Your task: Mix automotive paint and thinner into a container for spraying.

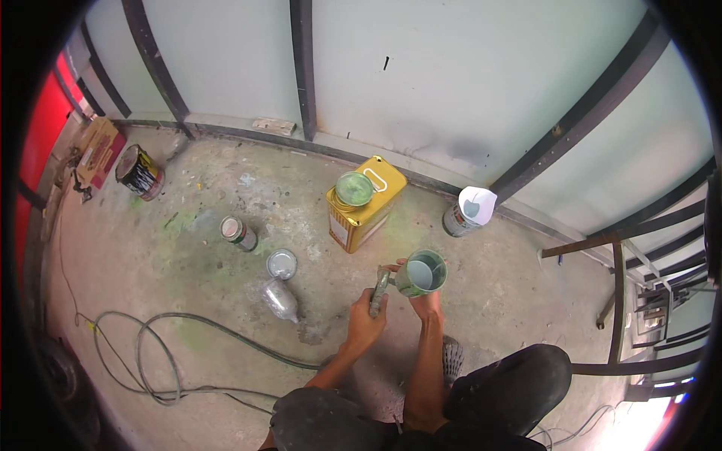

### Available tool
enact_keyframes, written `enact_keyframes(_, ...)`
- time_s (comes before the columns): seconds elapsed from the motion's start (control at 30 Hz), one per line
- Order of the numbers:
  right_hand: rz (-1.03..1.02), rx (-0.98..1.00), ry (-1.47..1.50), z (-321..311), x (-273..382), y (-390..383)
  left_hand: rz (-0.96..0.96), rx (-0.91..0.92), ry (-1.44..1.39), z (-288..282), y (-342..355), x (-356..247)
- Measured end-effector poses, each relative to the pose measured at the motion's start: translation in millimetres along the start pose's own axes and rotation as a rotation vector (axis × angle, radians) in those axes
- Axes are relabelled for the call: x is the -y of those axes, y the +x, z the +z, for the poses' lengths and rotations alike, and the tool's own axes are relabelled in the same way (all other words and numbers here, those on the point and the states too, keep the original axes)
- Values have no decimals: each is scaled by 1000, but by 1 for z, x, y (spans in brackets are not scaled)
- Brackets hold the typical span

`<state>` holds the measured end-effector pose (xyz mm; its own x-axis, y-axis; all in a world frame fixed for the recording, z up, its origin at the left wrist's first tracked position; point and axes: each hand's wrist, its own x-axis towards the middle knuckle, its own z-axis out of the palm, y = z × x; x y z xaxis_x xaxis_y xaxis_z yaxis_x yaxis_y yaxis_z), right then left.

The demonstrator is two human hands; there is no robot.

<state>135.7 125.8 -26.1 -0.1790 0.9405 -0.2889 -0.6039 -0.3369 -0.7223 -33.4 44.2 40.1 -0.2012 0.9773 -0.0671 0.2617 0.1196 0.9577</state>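
My left hand (366, 322) is closed round the green-stained handle (380, 293) of what looks like a paint spray gun. Close to it, a round green cup (421, 273) is tilted toward me, its top uncovered and pale grey liquid inside. From below and behind, my right hand (426, 304) steadies this cup, with its fingers partly hidden. Whether handle and cup are joined I cannot tell. Beyond them stands a yellow rectangular tin (368, 214) with a green-smeared round lid or dish (354, 189) on its top.
A can (457, 222) with white paper over it stands by the wall. To the left are a small can (239, 234), a round silver lid or tin (282, 264), a silver-coated bottle (280, 301) and a paint-streaked bucket (141, 174). A hose (218, 325) loops across the concrete; a metal frame (618, 301) stands right.
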Motion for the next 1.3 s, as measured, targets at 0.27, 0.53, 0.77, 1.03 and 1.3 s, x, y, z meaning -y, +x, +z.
enact_keyframes(0.27, -40, 30, 2, -4, -1, 2, -52, 23, 5, -1, 1, -6)
enact_keyframes(0.53, -28, 69, -41, 2, 1, 1, -28, 8, -10, -2, 1, -1)
enact_keyframes(0.77, -13, 14, -39, 1, -1, 1, -57, 22, 2, -2, 1, -2)
enact_keyframes(1.03, -57, 90, -39, -3, -3, 3, -21, 4, 9, -1, 1, 1)
enact_keyframes(1.3, -32, 64, -7, -2, -1, 3, -46, 18, 2, -1, 1, 0)
